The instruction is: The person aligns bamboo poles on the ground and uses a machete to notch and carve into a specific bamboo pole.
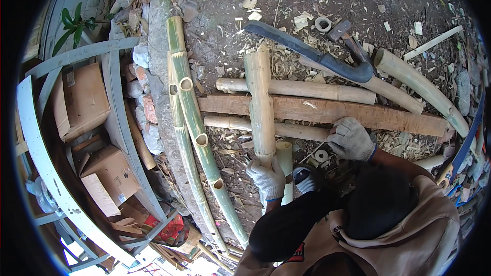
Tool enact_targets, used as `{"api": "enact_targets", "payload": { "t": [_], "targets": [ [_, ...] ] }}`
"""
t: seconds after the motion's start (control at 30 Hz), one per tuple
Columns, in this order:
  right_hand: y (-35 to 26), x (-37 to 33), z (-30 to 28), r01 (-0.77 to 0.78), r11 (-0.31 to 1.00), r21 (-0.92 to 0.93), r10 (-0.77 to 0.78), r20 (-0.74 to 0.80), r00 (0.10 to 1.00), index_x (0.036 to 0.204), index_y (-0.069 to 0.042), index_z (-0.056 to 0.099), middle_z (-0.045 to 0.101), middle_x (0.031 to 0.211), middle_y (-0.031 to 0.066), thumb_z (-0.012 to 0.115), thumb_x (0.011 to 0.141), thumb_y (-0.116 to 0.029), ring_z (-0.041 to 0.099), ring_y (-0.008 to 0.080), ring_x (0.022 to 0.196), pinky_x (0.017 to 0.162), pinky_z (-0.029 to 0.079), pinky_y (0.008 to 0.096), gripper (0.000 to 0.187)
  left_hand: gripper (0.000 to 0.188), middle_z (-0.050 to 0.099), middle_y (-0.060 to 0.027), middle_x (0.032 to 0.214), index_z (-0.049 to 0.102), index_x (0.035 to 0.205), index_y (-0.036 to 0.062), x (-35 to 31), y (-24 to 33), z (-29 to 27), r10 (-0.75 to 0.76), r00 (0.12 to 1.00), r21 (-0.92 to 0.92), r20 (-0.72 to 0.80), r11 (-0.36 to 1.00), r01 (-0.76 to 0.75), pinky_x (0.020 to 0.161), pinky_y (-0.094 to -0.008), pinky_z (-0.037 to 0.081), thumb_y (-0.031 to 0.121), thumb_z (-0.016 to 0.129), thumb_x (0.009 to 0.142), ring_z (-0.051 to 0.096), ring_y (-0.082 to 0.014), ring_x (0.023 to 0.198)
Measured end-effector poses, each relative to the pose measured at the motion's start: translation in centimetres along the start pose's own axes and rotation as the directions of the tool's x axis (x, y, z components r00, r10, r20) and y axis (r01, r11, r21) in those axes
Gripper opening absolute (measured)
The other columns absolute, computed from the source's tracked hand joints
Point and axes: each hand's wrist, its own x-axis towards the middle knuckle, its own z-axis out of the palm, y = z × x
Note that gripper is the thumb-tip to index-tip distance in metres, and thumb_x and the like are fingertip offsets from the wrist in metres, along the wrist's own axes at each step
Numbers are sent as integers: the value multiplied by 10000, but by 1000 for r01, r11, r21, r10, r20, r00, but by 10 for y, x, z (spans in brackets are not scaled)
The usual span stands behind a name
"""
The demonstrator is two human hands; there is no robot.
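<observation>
My left hand (267, 178), in a pale work glove, is closed around the near end of a notched bamboo piece (263, 117). That piece lies crosswise over a brown wooden plank (307, 108) and two bamboo poles, a farther one (317, 90) and a thinner nearer one (296, 130). My right hand (352, 139), gloved too, has curled fingers beside the thin pole's right end and the plank's near edge. Whatever those fingers hold, if anything, is hidden. Near my left hand stands a short green bamboo piece (284, 161), partly behind my sandalled foot (305, 179).
Beyond the poles lie a dark machete (307, 48), a hammer (340, 30) and a tape roll (323, 24). Another roll (321, 155) is near my right hand. Long green bamboo with holes (194, 107) lies left. Thick bamboo (419, 87) and a saw (469, 128) are right; cardboard boxes (84, 99) sit far left.
</observation>
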Motion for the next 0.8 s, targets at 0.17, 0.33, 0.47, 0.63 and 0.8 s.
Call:
{"api": "enact_targets", "payload": {
  "t": [0.17,0.33,0.47,0.63,0.8],
  "targets": [
    [-2,2,-2,-9,1000,5,9,20,1000,1013,-146,755,679,1064,46,821,781,-208,648,297,1127,1050,518,476,250,537,516,-240,1185,471,1187,-33,2,2,-2,6,1000,-6,-18,1000,-6,966,-565,454,189,852,879,520,-440,1131],
    [-1,0,-3,-8,1000,-3,8,6,1000,1013,-149,753,681,1062,42,832,775,-195,656,303,1113,1043,522,473,255,514,506,-262,1171,502,1180,-36,3,11,-6,-84,996,-52,38,995,86,962,-584,426,233,838,899,502,-455,1139],
    [-2,3,1,-7,1000,-18,7,7,1000,1001,-151,736,681,1061,39,838,770,-195,661,309,1104,1026,529,475,256,494,567,-254,1092,584,1040,-19,5,10,-8,-176,982,18,72,984,176,917,-612,465,296,894,820,546,-481,1127],
    [-1,1,2,-2,999,-51,1,-22,1000,979,-159,716,675,1031,43,847,771,-168,664,311,1090,994,528,484,246,461,640,-235,1016,601,1088,12,14,2,-8,-86,993,-54,82,994,90,828,-573,511,308,869,859,638,-473,967],
    [-7,9,-3,39,998,-53,-40,-6,999,965,-155,708,668,1012,51,837,779,-145,659,312,1066,979,517,482,227,520,661,-228,1022,609,1131,4,32,-17,-16,-190,973,-208,129,955,214,821,-545,541,338,882,839,666,-451,942]
  ]
}}
